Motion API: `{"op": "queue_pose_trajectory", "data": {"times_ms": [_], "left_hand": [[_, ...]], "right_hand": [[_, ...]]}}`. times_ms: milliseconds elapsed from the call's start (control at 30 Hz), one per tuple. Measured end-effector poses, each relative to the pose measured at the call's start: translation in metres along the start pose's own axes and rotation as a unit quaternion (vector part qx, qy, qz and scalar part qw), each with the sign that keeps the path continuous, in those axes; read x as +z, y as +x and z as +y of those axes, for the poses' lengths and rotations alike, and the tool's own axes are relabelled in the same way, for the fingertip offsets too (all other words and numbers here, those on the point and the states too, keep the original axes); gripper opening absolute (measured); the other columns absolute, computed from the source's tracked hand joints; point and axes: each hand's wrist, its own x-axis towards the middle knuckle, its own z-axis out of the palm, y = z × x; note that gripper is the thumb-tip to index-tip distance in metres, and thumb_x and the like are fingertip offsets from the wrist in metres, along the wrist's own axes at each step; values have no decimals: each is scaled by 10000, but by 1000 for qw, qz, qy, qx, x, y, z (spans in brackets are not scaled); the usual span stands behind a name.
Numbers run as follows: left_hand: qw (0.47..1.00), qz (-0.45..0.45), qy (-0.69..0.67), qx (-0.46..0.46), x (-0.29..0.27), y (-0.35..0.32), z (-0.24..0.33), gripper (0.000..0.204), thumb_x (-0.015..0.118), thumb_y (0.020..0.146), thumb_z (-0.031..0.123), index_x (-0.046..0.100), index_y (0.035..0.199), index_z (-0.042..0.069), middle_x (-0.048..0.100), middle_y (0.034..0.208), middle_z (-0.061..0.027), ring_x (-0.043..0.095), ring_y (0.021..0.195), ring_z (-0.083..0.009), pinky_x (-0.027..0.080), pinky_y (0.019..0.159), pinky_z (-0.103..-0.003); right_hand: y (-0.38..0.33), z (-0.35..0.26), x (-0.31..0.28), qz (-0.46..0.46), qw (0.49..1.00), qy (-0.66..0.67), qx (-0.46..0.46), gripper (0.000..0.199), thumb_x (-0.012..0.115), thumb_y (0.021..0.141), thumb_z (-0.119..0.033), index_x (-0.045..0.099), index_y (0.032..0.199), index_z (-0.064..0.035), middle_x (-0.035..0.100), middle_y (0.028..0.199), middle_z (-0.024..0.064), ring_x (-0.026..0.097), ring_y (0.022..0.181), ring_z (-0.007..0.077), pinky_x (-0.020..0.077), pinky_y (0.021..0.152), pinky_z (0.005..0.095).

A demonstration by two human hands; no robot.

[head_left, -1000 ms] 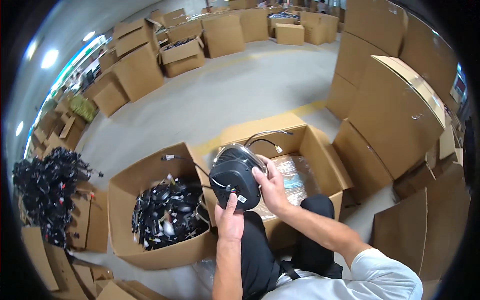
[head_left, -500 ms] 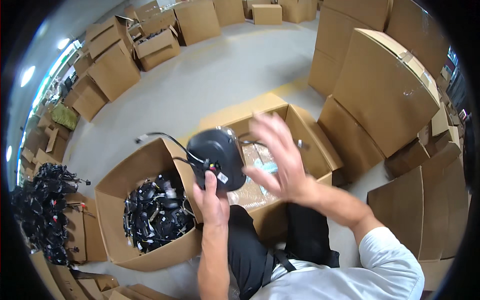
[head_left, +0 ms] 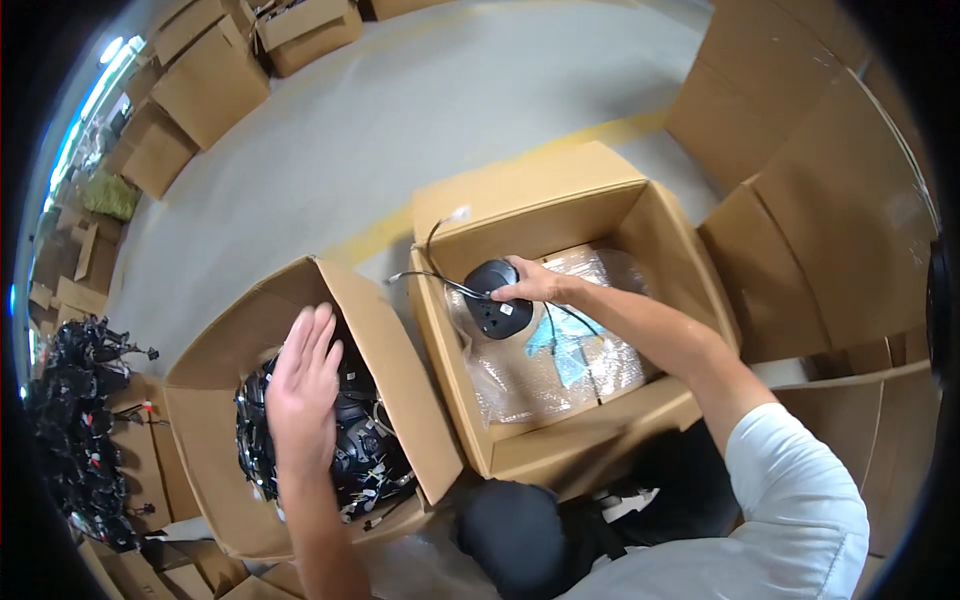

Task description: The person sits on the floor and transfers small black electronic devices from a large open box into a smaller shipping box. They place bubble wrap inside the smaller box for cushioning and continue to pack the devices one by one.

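Note:
My right hand [head_left: 535,281] grips a rounded black plastic housing with cables [head_left: 498,312], low inside the right cardboard box [head_left: 575,212]. Thin cables trail from the housing over the box's left wall, one ending in a pale connector. Bubble wrap [head_left: 510,385] lines that box, with light-blue pieces [head_left: 565,345] and dark cables lying on it. My left hand [head_left: 303,375] is held over the left cardboard box [head_left: 385,370], fingers stretched out and holding nothing. Below it lies a heap of black cabled parts [head_left: 365,440], partly hidden by the hand.
Another pile of black cabled parts [head_left: 80,430] stands at the far left. Large cardboard boxes [head_left: 830,200] rise on the right, and more boxes [head_left: 210,80] line the back left. A yellow line [head_left: 385,235] crosses the grey floor.
The black housing went from my left hand into my right and down into the right box. My left hand moved left over the other box. The view shifted downward.

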Motion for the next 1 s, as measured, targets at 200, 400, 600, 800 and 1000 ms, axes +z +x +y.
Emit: {"op": "queue_pose_trajectory", "data": {"times_ms": [200, 400, 600, 800, 1000], "left_hand": [[935, 171, 234, -203, -145, -67, -55, 426, 647, 1027, 141, 557, 1391, -61, 685, 1229, -147, 675, 1110, -220, 541, 964, -348], [810, -19, 563, -160, -191, -90, -182, 671, 784, 855, 231, 521, 1371, -108, 566, 1341, -310, 556, 1270, -447, 450, 1092, -450], [834, -21, 495, -243, -137, -20, -234, 875, 846, 780, 206, 403, 1488, -56, 451, 1467, -349, 487, 1340, -471, 414, 1134, -490], [902, -116, 346, -232, -101, -25, -305, 1035, 805, 765, 360, 281, 1518, -120, 482, 1447, -378, 504, 1366, -438, 427, 1142, -452], [900, 12, 376, -221, -105, 14, -333, 1089, 753, 779, 440, 239, 1517, -174, 549, 1379, -396, 551, 1339, -431, 460, 1120, -437]], "right_hand": [[80, 106, 53, 71, 991, 95, 66, 755, 842, 856, -312, 494, 1431, 32, 674, 1291, 183, 640, 1204, 263, 495, 1060, 380], [81, 84, 79, 150, 899, -399, 104, 714, 698, 937, -466, 513, 1393, 50, 583, 1371, 307, 569, 1278, 439, 469, 1078, 442], [-8, 30, 50, -42, 858, -512, 15, 465, 706, 925, -393, 694, 1152, 13, 628, 1287, 269, 608, 1191, 435, 479, 1058, 483], [-102, -16, 45, -109, 872, -476, 31, 495, 698, 942, -370, 673, 1261, 8, 673, 1273, 236, 632, 1187, 404, 493, 1049, 458], [-144, -116, 105, -128, 888, -435, -76, 432, 673, 983, -310, 652, 1270, 12, 661, 1283, 241, 637, 1161, 427, 507, 1025, 456]]}}
